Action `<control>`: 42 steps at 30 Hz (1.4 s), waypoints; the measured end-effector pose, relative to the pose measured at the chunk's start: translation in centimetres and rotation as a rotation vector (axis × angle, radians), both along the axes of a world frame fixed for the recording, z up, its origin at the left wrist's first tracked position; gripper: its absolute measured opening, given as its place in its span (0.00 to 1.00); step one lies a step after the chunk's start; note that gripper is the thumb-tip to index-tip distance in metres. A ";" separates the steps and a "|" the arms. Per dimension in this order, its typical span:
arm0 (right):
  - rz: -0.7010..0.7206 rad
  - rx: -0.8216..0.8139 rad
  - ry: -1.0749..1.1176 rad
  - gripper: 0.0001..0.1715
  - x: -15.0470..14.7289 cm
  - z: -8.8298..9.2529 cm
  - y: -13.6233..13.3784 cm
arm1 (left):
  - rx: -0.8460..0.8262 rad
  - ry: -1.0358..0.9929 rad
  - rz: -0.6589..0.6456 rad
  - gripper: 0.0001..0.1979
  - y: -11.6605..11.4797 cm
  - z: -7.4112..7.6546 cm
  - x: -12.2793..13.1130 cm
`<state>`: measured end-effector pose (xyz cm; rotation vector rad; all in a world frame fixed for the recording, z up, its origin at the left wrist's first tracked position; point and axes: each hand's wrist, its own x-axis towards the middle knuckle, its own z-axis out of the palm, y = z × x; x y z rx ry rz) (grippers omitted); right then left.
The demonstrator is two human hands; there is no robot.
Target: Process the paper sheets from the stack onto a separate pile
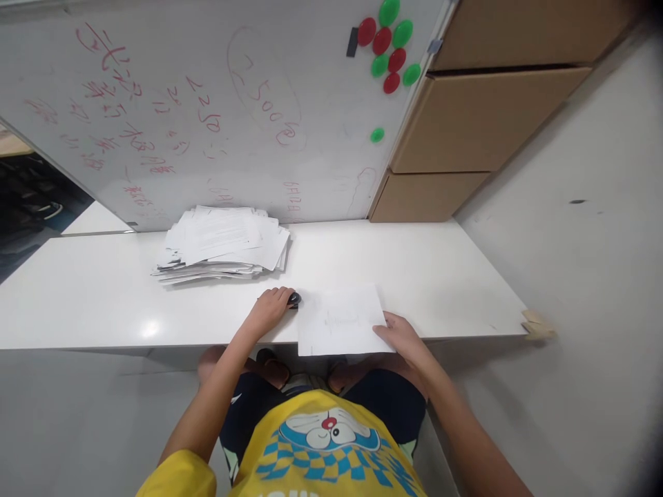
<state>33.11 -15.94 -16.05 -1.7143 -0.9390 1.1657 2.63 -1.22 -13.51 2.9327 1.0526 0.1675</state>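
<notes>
My left hand (273, 308) is closed over a small black stapler (294, 299), most of it hidden under the fingers. The stapler's visible end meets the left edge of a white sheet of paper (336, 321), near its upper left corner. My right hand (400, 335) pinches that paper at its lower right side. Faint print shows in the middle of the paper, and its near edge juts past the front of the table. Whether it is one sheet or a few together, I cannot tell.
A thick, uneven stack of printed papers (222, 238) lies at the back left of the white table (440, 276). Behind stands a whiteboard (321, 172) with red writing and round magnets (382, 40). Cardboard boxes (456, 124) are piled at the right, beside a wall (580, 241).
</notes>
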 end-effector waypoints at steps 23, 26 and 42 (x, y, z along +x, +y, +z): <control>0.031 -0.049 0.154 0.24 -0.7 1.2 -0.1 | 0.081 -0.019 -0.095 0.21 0.5 -0.9 0.5; 0.008 -0.033 0.179 0.24 -0.8 1.2 0.0 | 0.076 -0.049 -0.097 0.19 0.5 -1.3 0.7; -0.102 0.017 -0.200 0.16 4.8 1.1 2.8 | 0.106 -0.081 -0.124 0.22 0.6 -0.9 1.2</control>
